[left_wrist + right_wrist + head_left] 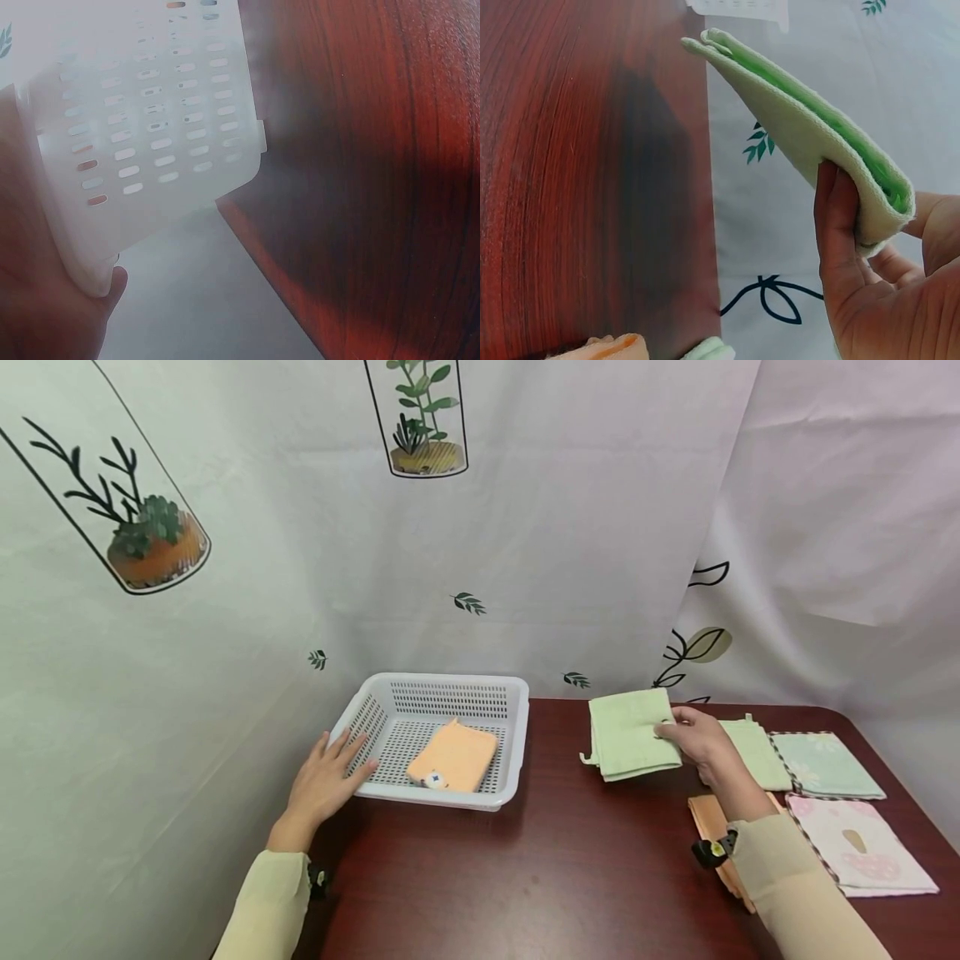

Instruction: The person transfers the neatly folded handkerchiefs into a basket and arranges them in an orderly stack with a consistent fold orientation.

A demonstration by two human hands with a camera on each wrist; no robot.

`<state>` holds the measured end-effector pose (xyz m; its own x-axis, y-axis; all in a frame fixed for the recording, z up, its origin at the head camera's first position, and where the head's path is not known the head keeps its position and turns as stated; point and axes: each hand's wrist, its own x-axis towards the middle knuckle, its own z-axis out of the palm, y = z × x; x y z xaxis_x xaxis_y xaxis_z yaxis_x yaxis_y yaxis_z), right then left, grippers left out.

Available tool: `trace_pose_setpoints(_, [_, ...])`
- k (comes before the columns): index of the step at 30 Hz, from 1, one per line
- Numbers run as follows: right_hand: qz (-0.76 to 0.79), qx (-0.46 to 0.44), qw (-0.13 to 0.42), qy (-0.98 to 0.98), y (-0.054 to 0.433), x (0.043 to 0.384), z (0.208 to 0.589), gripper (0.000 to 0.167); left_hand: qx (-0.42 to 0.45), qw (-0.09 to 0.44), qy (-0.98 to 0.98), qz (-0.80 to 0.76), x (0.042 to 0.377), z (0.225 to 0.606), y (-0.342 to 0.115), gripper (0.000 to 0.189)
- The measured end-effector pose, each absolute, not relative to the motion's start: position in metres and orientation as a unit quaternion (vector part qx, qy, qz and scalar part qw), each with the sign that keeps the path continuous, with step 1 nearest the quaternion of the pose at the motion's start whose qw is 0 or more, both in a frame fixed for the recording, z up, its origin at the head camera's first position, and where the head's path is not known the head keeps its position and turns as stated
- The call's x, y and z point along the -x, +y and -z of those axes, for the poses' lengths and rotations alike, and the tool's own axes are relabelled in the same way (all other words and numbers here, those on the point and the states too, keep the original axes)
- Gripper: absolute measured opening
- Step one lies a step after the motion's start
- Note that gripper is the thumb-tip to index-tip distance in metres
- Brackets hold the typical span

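My right hand (pixel 701 742) pinches a folded light green towel (pixel 630 735) by its right side, thumb on the near face. The towel hangs above the table, and its folded layers (pixel 802 112) show edge-on in the right wrist view. My left hand (pixel 321 783) rests on the left rim of a white plastic basket (pixel 508 768), its fingers spread. Inside the basket lies a folded orange towel (pixel 459 756) with a small animal face at one corner. The left wrist view has the basket's slotted side (pixel 157 142) close up, beside part of the hand.
Under my right forearm are another green towel (pixel 757 756) and a partly hidden orange towel (pixel 708 814). To the right lie a pale mint towel (pixel 828 766) and a pink-and-white towel (pixel 862 843). A printed white curtain (pixel 570 543) stands behind the dark red table (pixel 525 877).
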<state>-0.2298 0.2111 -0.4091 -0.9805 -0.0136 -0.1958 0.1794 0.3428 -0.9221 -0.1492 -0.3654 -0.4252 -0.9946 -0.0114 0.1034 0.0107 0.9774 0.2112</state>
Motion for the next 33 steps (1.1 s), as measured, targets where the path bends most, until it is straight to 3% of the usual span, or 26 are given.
trace_pose_setpoints(33, [0.539, -0.031, 0.049, 0.840, 0.203, 0.213, 0.392, 0.058, 0.000, 0.051, -0.993, 0.103, 0.148, 0.424, -0.364, 0.081])
